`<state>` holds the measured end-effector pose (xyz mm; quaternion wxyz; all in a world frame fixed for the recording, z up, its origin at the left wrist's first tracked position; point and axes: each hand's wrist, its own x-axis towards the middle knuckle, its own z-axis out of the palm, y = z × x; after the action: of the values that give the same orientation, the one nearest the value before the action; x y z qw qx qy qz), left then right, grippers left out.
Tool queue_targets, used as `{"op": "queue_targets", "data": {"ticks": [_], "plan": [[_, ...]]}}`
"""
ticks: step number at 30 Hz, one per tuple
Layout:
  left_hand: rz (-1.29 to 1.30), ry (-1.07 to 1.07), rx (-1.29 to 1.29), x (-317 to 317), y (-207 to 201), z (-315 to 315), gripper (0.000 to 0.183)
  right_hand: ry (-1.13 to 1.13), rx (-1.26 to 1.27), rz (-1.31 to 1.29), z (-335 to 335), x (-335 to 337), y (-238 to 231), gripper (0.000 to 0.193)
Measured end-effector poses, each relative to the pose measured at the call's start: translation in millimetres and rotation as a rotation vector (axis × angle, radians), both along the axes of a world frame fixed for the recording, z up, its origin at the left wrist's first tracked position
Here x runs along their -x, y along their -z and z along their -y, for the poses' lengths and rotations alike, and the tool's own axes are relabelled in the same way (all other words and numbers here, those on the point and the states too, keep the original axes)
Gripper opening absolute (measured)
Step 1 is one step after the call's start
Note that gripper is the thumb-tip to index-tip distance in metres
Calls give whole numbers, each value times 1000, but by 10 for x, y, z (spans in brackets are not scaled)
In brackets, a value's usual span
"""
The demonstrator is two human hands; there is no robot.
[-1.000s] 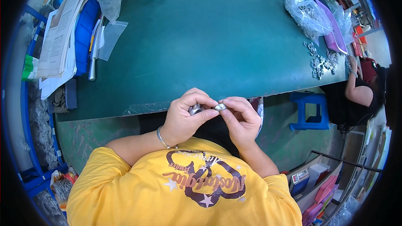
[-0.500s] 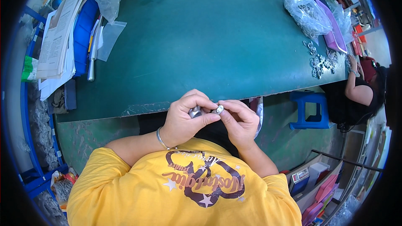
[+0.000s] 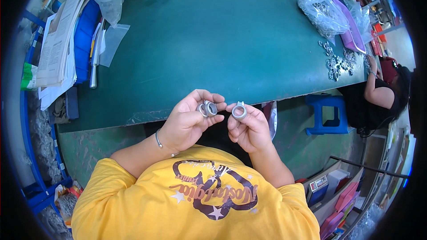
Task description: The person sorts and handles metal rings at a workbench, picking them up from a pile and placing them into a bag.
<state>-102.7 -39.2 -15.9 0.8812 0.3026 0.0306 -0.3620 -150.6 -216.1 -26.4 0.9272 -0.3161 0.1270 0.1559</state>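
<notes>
Just past the table's front edge, my left hand (image 3: pixel 184 118) curls its fingers around a couple of silver metal rings (image 3: pixel 210 109) that sit side by side. My right hand (image 3: pixel 253 129) pinches another metal ring (image 3: pixel 239 118) between thumb and fingers. That ring's round opening faces up, and a small raised piece shows at its top. A short gap separates the two hands. How many rings lie deeper in my left palm is hidden.
Loose rings (image 3: pixel 332 64) lie at the table's right, near a clear bag of rings (image 3: pixel 322 13) and a purple tray (image 3: pixel 351 31). A blue bin (image 3: pixel 84 40) with papers stands left. Beyond a blue stool (image 3: pixel 327 113), another person (image 3: pixel 378 95) works at the table.
My hands have moved slightly apart. The ring in my right hand has turned so its opening faces up, and the rings in my left hand now show more clearly.
</notes>
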Motion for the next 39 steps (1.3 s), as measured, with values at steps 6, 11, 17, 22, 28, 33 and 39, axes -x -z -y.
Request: {"op": "queue_targets", "data": {"ticks": [6, 11, 17, 22, 28, 33, 39], "plan": [[-4, -68, -175, -7, -166, 68, 21, 33, -4, -41, -7, 5, -29, 19], [73, -23, -166, -20, -54, 27, 22, 97, 507, 70, -37, 43, -64, 16], [80, -54, -180, -15, -44, 33, 22, 203, 440, 216, -39, 12, -50, 22], [121, -64, -230, 19, 18, 62, 22, 42, 242, 316, 46, -32, -95, 25], [98, -79, -150, 50, -3, 69, 20, 181, 1182, 612, -137, -84, -82, 20], [94, -47, -180, 29, -33, 63, 19, 304, 1359, 845, -124, -71, -103, 21], [158, -84, -244, 43, -10, 79, 15, 344, 1375, 896, -120, -92, -103, 26]]}}
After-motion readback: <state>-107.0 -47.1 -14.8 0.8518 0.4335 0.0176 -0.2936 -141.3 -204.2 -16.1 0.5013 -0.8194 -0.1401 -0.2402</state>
